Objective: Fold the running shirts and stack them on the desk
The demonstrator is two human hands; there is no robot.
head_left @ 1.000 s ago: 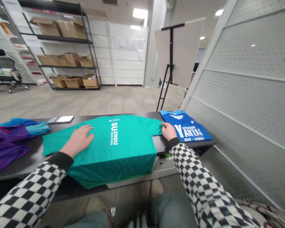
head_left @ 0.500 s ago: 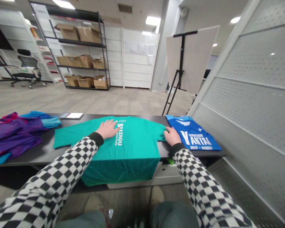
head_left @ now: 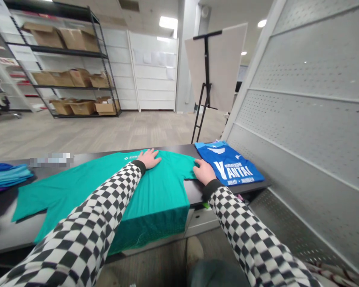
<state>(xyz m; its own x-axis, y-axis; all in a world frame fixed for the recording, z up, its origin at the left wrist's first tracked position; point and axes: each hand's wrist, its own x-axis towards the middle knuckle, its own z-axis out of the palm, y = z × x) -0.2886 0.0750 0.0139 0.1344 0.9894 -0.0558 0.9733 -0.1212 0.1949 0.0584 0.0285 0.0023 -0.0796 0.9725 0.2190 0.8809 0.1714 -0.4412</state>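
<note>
A green T-shirt (head_left: 158, 195) lies spread over the dark table, its lower part hanging over the near edge. My left hand (head_left: 150, 158) rests flat on the upper part of the shirt, fingers spread, partly covering the white print. At the right sleeve end, my right hand (head_left: 204, 172) has its thumb and fingers closed on the green fabric. Just right of that hand lies a folded blue shirt (head_left: 231, 165) with white lettering.
Purple and blue clothing (head_left: 8, 175) is bunched on the table (head_left: 194, 191) at far left. A perforated grey panel (head_left: 311, 119) rises at right. Beyond the table stand an easel with a board (head_left: 217, 67) and a shelf of cardboard boxes (head_left: 77, 40).
The view has turned right. My left hand has slid right across the green shirt, towards my right hand, which still holds the sleeve end.
</note>
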